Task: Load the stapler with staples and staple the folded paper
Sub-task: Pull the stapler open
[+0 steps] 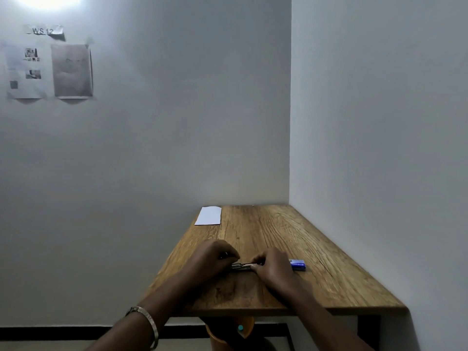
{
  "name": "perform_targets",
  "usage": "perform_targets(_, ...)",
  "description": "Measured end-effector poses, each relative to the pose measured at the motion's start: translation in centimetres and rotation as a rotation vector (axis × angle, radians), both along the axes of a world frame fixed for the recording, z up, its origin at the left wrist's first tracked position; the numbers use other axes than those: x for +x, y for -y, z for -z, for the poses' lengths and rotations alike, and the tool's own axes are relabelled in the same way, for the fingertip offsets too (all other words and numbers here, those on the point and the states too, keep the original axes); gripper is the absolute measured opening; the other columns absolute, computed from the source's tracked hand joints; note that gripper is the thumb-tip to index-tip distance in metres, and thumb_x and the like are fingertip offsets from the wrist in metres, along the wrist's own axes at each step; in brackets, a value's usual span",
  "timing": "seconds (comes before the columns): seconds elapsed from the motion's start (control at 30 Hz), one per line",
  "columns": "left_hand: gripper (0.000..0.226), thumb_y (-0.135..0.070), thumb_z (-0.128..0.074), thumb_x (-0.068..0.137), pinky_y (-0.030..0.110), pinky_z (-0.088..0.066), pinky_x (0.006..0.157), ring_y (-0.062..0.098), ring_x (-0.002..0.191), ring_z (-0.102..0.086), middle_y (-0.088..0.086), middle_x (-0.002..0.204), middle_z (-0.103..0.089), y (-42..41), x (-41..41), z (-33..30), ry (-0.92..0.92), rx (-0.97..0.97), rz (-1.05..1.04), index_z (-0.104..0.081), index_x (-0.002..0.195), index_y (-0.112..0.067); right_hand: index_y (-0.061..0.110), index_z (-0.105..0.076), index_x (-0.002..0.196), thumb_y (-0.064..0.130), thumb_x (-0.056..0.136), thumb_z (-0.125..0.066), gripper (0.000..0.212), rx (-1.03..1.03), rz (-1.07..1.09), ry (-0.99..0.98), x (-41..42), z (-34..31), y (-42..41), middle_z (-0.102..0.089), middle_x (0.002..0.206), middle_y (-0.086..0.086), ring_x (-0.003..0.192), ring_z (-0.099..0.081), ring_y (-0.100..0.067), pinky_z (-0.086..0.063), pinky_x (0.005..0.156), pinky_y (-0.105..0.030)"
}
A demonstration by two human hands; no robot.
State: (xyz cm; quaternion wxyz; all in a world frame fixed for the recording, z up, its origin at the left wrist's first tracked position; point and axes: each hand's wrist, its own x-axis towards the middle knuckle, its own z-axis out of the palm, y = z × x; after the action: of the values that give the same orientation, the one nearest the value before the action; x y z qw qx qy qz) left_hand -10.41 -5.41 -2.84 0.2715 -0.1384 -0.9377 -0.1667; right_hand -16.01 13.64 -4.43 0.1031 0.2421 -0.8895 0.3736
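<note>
A small metal stapler (pixel 241 266) lies on the wooden table (pixel 329 262), mostly covered by my hands. My left hand (pixel 214 257) grips its left end. My right hand (pixel 272 266) pinches its right end with fingers closed; I cannot tell whether staples are between the fingers. A blue staple box (pixel 298 265) sits just right of my right hand. The white folded paper (pixel 208 216) lies flat at the table's far left corner, well away from both hands.
White walls close the table in at the back and on the right. The left edge of the table is open to the floor. An orange object (pixel 228 333) sits under the table's front edge. Printed sheets (pixel 48 69) hang on the wall at upper left.
</note>
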Motion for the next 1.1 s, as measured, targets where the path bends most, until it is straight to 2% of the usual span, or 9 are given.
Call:
perform_targets(0.13, 0.012, -0.019, -0.074, 0.087, 0.019, -0.059, 0.077, -0.003, 0.081, -0.069, -0.016, 0.092, -0.073, 1.4, 0.5, 0.6, 0.009, 0.213, -0.03, -0.077, 0.097, -0.025, 0.017, -0.076, 0.099, 0.018, 0.088, -0.071, 0.012, 0.003, 0.021, 0.002, -0.1, 0.1, 0.0, -0.074, 0.103, 0.003, 0.084, -0.058, -0.002, -0.047, 0.078, -0.018)
perform_targets(0.23, 0.012, -0.019, -0.076, 0.085, 0.019, -0.059, 0.076, -0.002, 0.082, -0.07, -0.016, 0.087, -0.074, 2.2, 1.1, 1.1, 0.018, 0.297, -0.04, -0.077, 0.094, -0.028, 0.018, -0.075, 0.1, 0.019, 0.088, -0.072, 0.012, -0.002, 0.023, -0.01, -0.1, 0.2, 0.2, -0.073, 0.104, 0.003, 0.082, -0.056, -0.001, -0.044, 0.075, -0.016)
perform_targets(0.37, 0.018, -0.019, -0.074, 0.086, 0.018, -0.059, 0.08, -0.004, 0.09, -0.069, -0.02, 0.094, -0.071, 2.0, 1.4, 1.4, 0.044, 0.274, -0.023, -0.074, 0.102, -0.028, 0.018, -0.075, 0.102, 0.019, 0.088, -0.071, 0.015, -0.008, 0.021, -0.007, 0.0, 0.2, 0.2, -0.073, 0.106, 0.004, 0.089, -0.059, -0.002, -0.049, 0.082, -0.021)
perform_targets(0.5, 0.027, -0.016, -0.074, 0.086, 0.019, -0.058, 0.085, -0.006, 0.094, -0.068, -0.016, 0.101, -0.072, 1.7, 1.6, 1.4, 0.101, 0.233, 0.007, -0.069, 0.109, -0.028, 0.02, -0.071, 0.115, 0.02, 0.088, -0.071, 0.027, -0.016, 0.009, -0.027, 0.2, 0.0, -0.2, -0.072, 0.113, 0.002, 0.102, -0.065, -0.008, -0.051, 0.091, -0.023)
perform_targets(0.63, 0.028, -0.017, -0.072, 0.088, 0.021, -0.058, 0.087, -0.006, 0.095, -0.068, -0.014, 0.103, -0.073, 1.7, 1.6, 1.5, 0.113, 0.192, -0.006, -0.065, 0.111, -0.029, 0.022, -0.073, 0.111, 0.018, 0.091, -0.068, 0.021, -0.017, -0.027, -0.064, 0.4, -0.1, -0.4, -0.07, 0.119, 0.004, 0.11, -0.062, -0.008, -0.048, 0.09, -0.021)
perform_targets(0.73, 0.024, -0.017, -0.072, 0.088, 0.023, -0.059, 0.087, -0.002, 0.096, -0.068, -0.012, 0.105, -0.072, 1.7, 1.5, 1.5, 0.095, 0.162, -0.018, -0.065, 0.108, -0.027, 0.022, -0.074, 0.109, 0.018, 0.091, -0.068, 0.02, 0.021, -0.07, -0.058, 0.5, -0.1, -0.5, -0.071, 0.116, 0.004, 0.106, -0.062, -0.007, -0.05, 0.091, -0.023)
perform_targets(0.9, 0.023, -0.015, -0.071, 0.089, 0.024, -0.059, 0.088, 0.001, 0.098, -0.069, -0.008, 0.106, -0.073, 1.6, 1.5, 1.6, 0.1, 0.179, -0.004, -0.062, 0.106, -0.027, 0.021, -0.076, 0.106, 0.015, 0.09, -0.069, 0.019, 0.046, -0.089, -0.09, 0.2, -0.2, -0.8, -0.073, 0.11, 0.004, 0.092, -0.058, 0.0, -0.044, 0.08, -0.014)
perform_targets(1.1, 0.024, -0.016, -0.072, 0.088, 0.02, -0.057, 0.088, -0.005, 0.096, -0.068, -0.012, 0.102, -0.074, 1.7, 1.3, 1.8, 0.104, 0.202, 0.011, -0.061, 0.107, -0.026, 0.024, -0.077, 0.1, 0.018, 0.088, -0.072, 0.015, 0.067, -0.149, -0.046, -0.4, -0.8, -1.6, -0.072, 0.107, 0.007, 0.098, -0.062, -0.002, -0.051, 0.089, -0.021)
